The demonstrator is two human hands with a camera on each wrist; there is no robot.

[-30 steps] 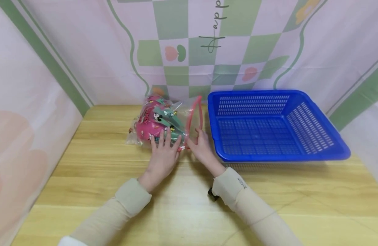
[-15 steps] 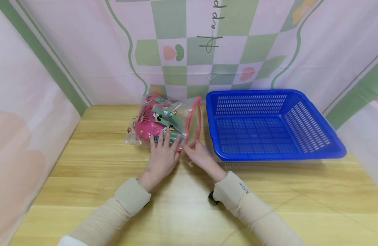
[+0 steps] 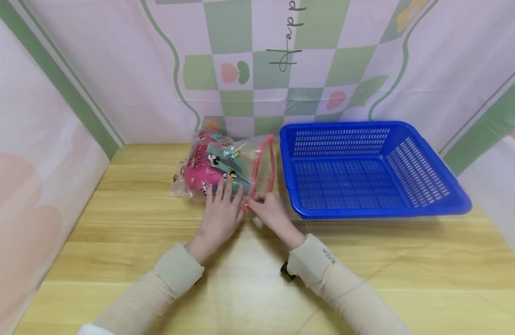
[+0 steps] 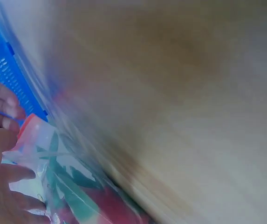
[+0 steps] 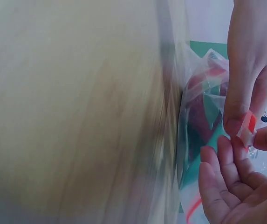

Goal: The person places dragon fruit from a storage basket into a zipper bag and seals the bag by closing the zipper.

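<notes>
A clear, cartoon-printed zip bag [image 3: 204, 174] with pink and green contents lies on the wooden table. Its pink-red zip edge [image 3: 256, 167] faces right, and the mouth gapes. My left hand [image 3: 218, 216] rests spread over the bag's near side, its thumb by the zip's near end. There, my right hand [image 3: 271, 211] pinches the zip's end between thumb and forefinger. In the right wrist view a small whitish zip slider [image 5: 248, 135] shows at those fingertips, the other fingers loosely bent. The left wrist view has the left fingers [image 4: 23, 200] lying along the plastic.
To the right of the bag stands a blue perforated plastic basket [image 3: 345, 186], close to the right hand. A patterned cloth [image 3: 270, 70] hangs behind the table [image 3: 136, 223]. Much of both wrist views is blurred tabletop.
My right hand has come down from the middle of the zip edge to its near end and pinches it there. The left hand has stayed spread on the bag.
</notes>
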